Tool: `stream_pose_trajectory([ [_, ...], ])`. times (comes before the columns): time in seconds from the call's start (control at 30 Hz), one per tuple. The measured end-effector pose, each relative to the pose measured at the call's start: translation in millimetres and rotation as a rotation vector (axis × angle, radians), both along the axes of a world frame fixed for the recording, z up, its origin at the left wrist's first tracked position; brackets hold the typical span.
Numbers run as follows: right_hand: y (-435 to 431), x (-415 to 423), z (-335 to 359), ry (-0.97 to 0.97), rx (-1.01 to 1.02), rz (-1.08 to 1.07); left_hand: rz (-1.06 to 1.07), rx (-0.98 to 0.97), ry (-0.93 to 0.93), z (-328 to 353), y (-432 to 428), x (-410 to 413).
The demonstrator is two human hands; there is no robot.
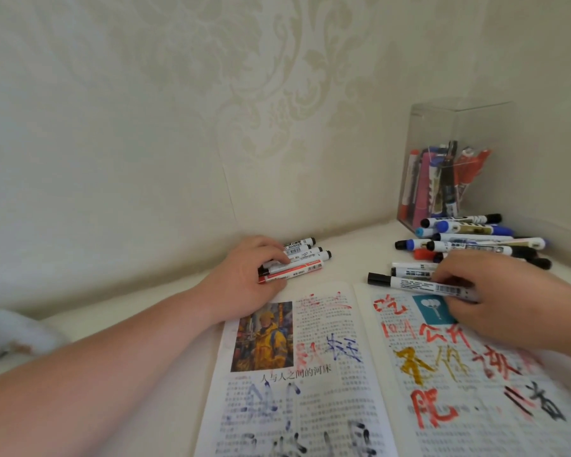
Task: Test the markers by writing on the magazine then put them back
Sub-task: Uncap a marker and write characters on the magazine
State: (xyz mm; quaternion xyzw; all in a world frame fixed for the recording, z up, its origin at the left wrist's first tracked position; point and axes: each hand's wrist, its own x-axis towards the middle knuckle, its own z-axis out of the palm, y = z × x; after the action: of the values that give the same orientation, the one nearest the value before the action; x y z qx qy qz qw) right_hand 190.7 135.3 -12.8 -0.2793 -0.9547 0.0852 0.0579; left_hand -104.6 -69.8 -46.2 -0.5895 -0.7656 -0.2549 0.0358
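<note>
White-barrelled marker (419, 285) with a black cap sits in my right grip (501, 301), the fingers curled round its rear half and pinching it. It lies low across the top edge of the right-hand page of the magazine (310, 407). Its long axis runs nearly side to side, and the capped end points left toward the fold while the tail is hidden under my fingers. With the cap on, I judge it is not ready to write.

My left grip (248, 278) is curled down over a bundle of markers (307, 257) on the surface (350, 255) close to the wall, just beyond the top of the left page. I take these to be gathered together so they do not roll and can go back in one lot. They lie parallel with their black caps pointing right, away from my palm, and the long axes tilt slightly toward the wall.

Both pages carry red, blue, yellow and black strokes, so much of the testing looks done. A loose pile of markers (468, 237) lies near my right grip, in front of the clear box (442, 133) in the corner, which holds more markers standing upright.
</note>
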Motion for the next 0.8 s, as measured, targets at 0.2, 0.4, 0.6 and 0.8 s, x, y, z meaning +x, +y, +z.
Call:
stream_pose_trajectory([
  [0.2,2.2,5.7,2.7,0.273,-0.221,-0.039,-0.062,0.134,0.097,31.8,17.9,56.4],
  [0.4,-1.5,9.4,7.1,0.753,-0.708,-0.008,-0.239,0.022,-0.003,35.2,72.0,128.1],
  [0.6,2.7,5.2,-0.4,0.892,-0.931,0.07,-0.261,0.1,-0.072,18.1,86.1,134.4],
  [0.8,0.7,-1.1,-9.1,0.879,-0.901,0.09,-0.257,-0.008,-0.145,11.2,86.1,132.0],
])
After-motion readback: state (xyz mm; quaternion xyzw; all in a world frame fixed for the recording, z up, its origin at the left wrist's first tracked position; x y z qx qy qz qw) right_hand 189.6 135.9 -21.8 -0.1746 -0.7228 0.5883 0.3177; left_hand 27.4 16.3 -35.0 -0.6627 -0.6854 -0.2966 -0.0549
